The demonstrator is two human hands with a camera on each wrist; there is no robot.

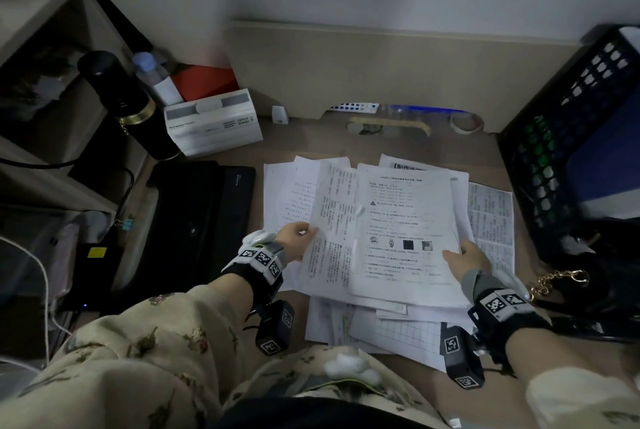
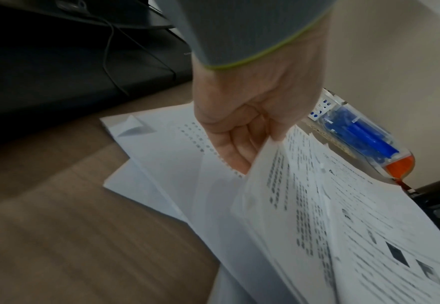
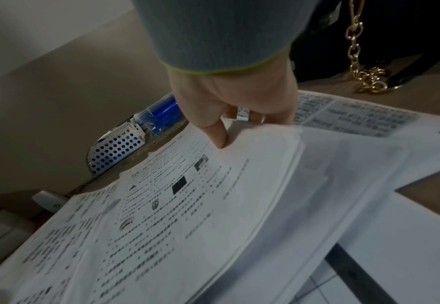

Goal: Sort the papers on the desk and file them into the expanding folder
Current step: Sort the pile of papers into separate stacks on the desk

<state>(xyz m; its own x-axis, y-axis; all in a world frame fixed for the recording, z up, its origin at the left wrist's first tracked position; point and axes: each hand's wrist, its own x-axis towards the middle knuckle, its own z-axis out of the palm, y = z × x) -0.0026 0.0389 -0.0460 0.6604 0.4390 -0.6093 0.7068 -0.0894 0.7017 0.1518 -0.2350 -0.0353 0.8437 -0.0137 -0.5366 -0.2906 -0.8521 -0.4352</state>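
A loose pile of printed white papers (image 1: 391,231) lies in the middle of the wooden desk. My left hand (image 1: 294,238) grips the left edge of the upper sheets (image 2: 317,205), thumb on top and fingers underneath (image 2: 234,152). On the right edge, my right hand (image 1: 465,255) pinches the same stack (image 3: 187,205), with the thumb (image 3: 218,131) pressing on top. The gripped sheets are lifted a little off the papers below. A black expanding folder (image 1: 194,221) lies shut on the desk to the left of the pile.
A black flask (image 1: 128,106), a water bottle (image 1: 156,75) and a white box (image 1: 213,120) stand at the back left. A pen case (image 1: 398,109) and tape roll (image 1: 465,124) lie at the back. A black mesh basket (image 1: 571,138) and gold chain (image 1: 557,279) sit right.
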